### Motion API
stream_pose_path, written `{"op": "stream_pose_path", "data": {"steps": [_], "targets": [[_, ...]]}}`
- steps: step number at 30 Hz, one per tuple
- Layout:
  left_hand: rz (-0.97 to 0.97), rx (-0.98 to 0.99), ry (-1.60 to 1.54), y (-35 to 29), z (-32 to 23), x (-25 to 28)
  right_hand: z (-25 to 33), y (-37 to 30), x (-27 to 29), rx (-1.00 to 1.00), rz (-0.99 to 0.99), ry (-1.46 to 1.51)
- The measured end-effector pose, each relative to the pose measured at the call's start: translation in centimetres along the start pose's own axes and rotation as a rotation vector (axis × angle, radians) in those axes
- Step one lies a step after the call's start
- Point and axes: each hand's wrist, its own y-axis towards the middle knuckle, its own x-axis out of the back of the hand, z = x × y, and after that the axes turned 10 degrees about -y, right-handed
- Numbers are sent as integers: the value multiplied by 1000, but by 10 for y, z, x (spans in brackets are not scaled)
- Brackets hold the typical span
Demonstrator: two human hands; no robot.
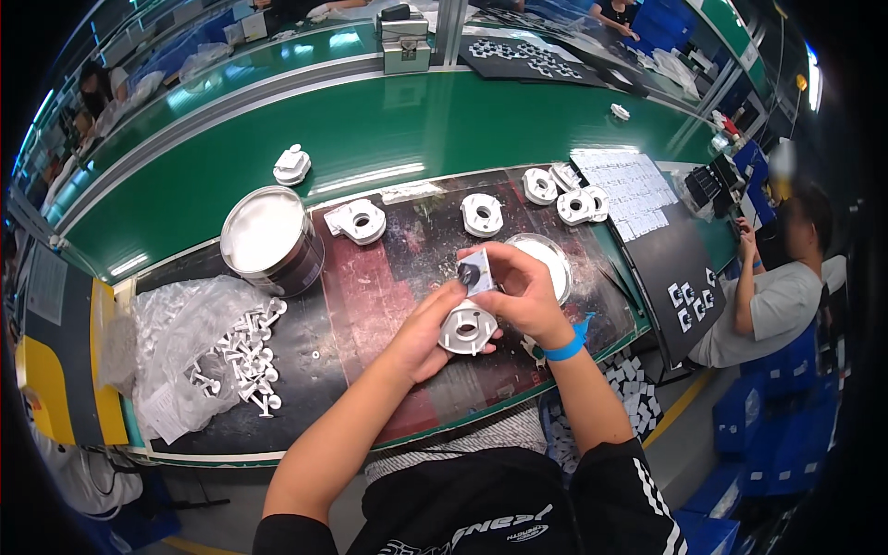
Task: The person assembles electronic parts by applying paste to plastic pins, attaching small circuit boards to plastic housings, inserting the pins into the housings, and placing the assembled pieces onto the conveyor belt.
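Note:
My left hand (pixel 421 340) is closed around a white round plastic housing (pixel 465 333) with a hole in its middle and short posts on its face. Above it, my right hand (pixel 525 294) pinches a small flat square piece (pixel 477 274), pale with a dark round part on it. My left fingertips come up against the lower edge of that piece. On the bench beyond lie similar white housings (pixel 483 215), (pixel 361 222). A shallow round dish of white material (pixel 548 264) is partly hidden behind my right hand.
A large tin (pixel 294 268) with a white top stands at the left. Near it, a clear plastic bag (pixel 176 356) spills white mushroom-shaped plastic parts (pixel 250 356). Right of me, a black board (pixel 666 268) holds pale square pieces; a co-worker (pixel 777 296) sits beyond. A green conveyor belt (pixel 407 120) runs behind the bench.

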Motion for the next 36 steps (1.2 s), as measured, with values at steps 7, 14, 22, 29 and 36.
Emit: {"op": "stream_pose_path", "data": {"steps": [7,14,22,29,36], "targets": [[-49,-135,-136,3,-6,6,46,-6,5,84,-57,-594],[-66,-210,-65,7,3,9,56,-11,-15,173,44,-1025],[-37,-225,-17,3,3,5,49,-11,-16,210,26,-982],[-53,-230,10,3,6,6,47,-14,-15,211,25,-972],[-42,-238,113,3,8,9,43,-17,-9,149,69,-909]]}}
